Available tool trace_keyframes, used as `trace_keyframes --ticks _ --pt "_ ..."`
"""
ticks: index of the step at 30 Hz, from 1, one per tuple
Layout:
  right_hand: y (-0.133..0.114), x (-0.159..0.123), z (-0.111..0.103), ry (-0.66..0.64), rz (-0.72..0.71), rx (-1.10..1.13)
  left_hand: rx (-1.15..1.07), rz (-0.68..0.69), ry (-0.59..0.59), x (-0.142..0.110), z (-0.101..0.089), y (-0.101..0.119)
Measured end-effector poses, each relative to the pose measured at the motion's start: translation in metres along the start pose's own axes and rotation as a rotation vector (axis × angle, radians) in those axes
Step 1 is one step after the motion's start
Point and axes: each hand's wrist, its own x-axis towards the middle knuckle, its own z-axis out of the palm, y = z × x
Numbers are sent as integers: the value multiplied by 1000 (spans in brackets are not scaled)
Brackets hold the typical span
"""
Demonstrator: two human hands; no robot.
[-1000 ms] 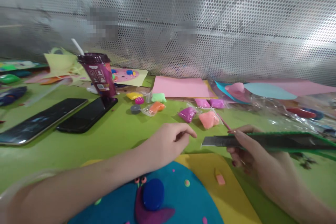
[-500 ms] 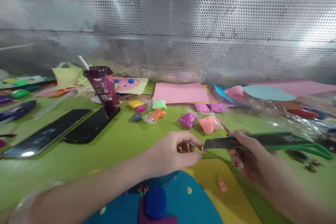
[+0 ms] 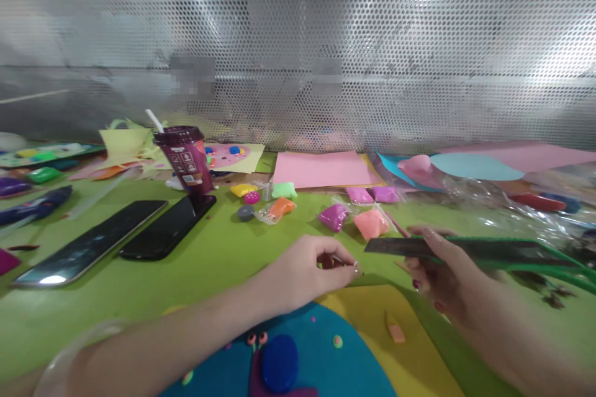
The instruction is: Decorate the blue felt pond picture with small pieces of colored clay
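Observation:
My right hand (image 3: 447,279) grips a green box cutter (image 3: 493,250), its broad dark blade pointing left. Just left of the blade tip, my left hand (image 3: 321,270) is closed in a pinch, thumb against forefinger; whatever is between them is too small to make out. Below the hands lies a yellow sheet (image 3: 419,353) bearing a blue clay disc (image 3: 349,366). On the disc is a clay snail with a dark blue shell (image 3: 279,363), a purple body and pink eyes on stalks. A small orange-pink clay piece (image 3: 395,330) rests on the yellow sheet.
Two phones (image 3: 93,242) (image 3: 172,229) lie at left, near a purple cup (image 3: 186,161) with a straw. Several clay packets, one orange-pink (image 3: 371,223), sit ahead of my hands. Pink paper (image 3: 321,169) lies at the back before a perforated metal panel (image 3: 298,43). Clear plastic (image 3: 498,205) lies at right.
The blade tip has drawn slightly away from my left fingertips, and the box cutter's rear end has dipped. My left thumb and forefinger have come closer together. The view has shifted slightly.

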Motion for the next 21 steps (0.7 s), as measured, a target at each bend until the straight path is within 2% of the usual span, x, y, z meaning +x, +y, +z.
trace_keyframes --ticks 3,7,11,16,21 --pt "0 0 -4 -125 -46 -19 10 0 -13 0 1 0" --pt "1 -8 -5 -233 -309 -168 32 30 -75 -2 2 1" --pt "4 -13 0 -450 -272 -77 79 50 -137 -4 2 2" --pt "4 -10 1 -486 -488 -237 42 81 -197 -4 1 0" --pt "6 -9 -3 -553 -517 -341 -30 70 -233 -4 -1 -1"
